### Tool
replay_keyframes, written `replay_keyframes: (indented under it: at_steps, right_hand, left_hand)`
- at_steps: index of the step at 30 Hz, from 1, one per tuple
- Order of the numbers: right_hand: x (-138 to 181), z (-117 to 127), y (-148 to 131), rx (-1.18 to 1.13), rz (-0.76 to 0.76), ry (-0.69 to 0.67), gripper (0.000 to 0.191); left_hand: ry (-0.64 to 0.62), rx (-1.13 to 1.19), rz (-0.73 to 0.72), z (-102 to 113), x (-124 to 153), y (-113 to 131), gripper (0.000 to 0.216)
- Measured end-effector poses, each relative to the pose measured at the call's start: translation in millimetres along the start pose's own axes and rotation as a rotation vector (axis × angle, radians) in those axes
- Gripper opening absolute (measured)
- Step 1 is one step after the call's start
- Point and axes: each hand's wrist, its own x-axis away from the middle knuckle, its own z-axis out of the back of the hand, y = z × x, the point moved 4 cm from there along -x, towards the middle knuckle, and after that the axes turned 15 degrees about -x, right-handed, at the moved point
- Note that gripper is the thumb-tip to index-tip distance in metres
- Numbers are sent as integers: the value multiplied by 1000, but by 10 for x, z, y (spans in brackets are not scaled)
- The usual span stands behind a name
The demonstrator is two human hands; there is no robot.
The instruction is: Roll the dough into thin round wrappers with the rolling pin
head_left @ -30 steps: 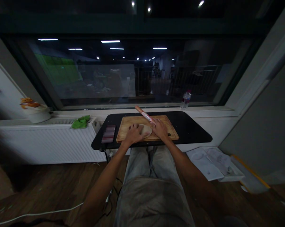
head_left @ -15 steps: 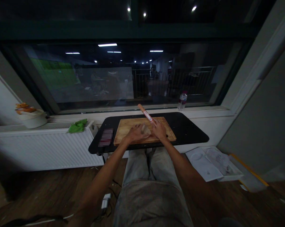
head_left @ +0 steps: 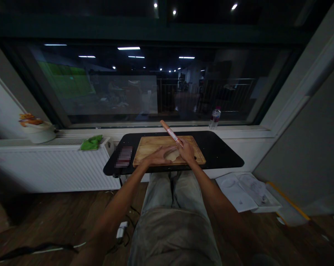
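Note:
A pale, flat piece that looks like dough point(head_left: 172, 155) lies on the wooden cutting board point(head_left: 147, 145), near its front edge. My left hand point(head_left: 157, 155) rests at the left of the dough, fingers stretched out along its far side and the thumb apart on the near side. In my right hand point(head_left: 187, 151) is a slim wooden rolling pin point(head_left: 170, 132) with a white and red label. It slants up and to the left past the board's far edge, while its near end is hidden by the hand.
The board sits on a black table point(head_left: 219, 149). At its left lies a blurred-out flat object point(head_left: 124, 156). A plastic bottle point(head_left: 215, 118) stands on the windowsill. A green cloth point(head_left: 91, 142) and a white pot point(head_left: 39, 133) rest by the radiator point(head_left: 58, 166).
The dough, earlier partly lifted in my left hand, now lies flatter on the board. My left fingers have straightened. My right hand keeps hold of the rolling pin, and the view has shifted slightly.

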Motion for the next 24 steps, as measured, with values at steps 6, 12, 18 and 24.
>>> replay_keyframes:
  at_steps: [6,12,18,24]
  right_hand:
    - [4,1,-7,19,-23,-21,41]
    - [10,-3,-34,-13,-17,-48,41]
    - [23,87,-36,-132,65,-161,41]
    - [186,342,-63,-43,206,-438,39]
  left_hand:
    - [126,-175,323,-89,164,-7,99]
    - [54,144,85,55,112,-72,92]
    - [405,90,472,301,276,-231,39]
    - [540,-317,686,529,512,-283,34]
